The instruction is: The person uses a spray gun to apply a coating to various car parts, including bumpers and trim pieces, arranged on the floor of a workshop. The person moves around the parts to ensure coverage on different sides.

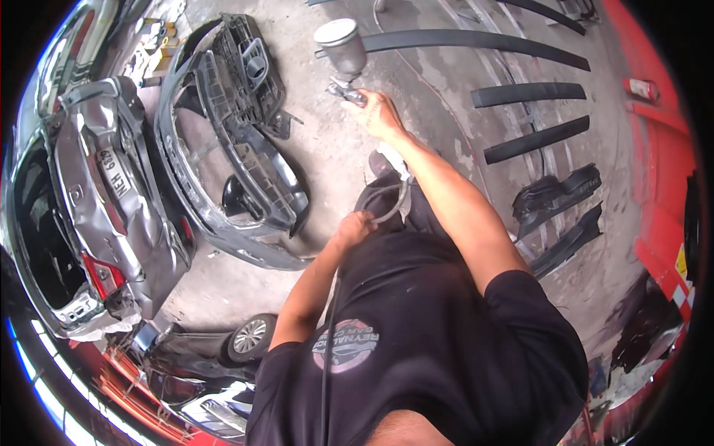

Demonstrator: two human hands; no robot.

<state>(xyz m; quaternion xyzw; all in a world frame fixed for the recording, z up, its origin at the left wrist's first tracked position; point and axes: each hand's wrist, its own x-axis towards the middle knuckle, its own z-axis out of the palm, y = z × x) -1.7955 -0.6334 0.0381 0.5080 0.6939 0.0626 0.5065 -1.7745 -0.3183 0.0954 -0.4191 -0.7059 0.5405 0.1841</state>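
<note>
In my right hand (377,117), held out in front of me, is a spray gun (346,92), my fingers closed round its grip. Its round cup (347,56) with a pale lid sits on top. A long dark trim strip (476,40) runs behind the cup to the right; from here I cannot tell how far the gun is from it. My left hand (355,226), near my waist, is closed round an air hose (396,207). The hose loops up toward my right wrist, where white material (394,160) hangs below the forearm.
More dark strips (529,94) and shaped black parts (556,195) lie on a rack to the right. At left stand a car bumper (165,152), a dented grey tailgate (119,186) and a wheel (251,338). A red panel (666,193) and a red can (641,90) are far right.
</note>
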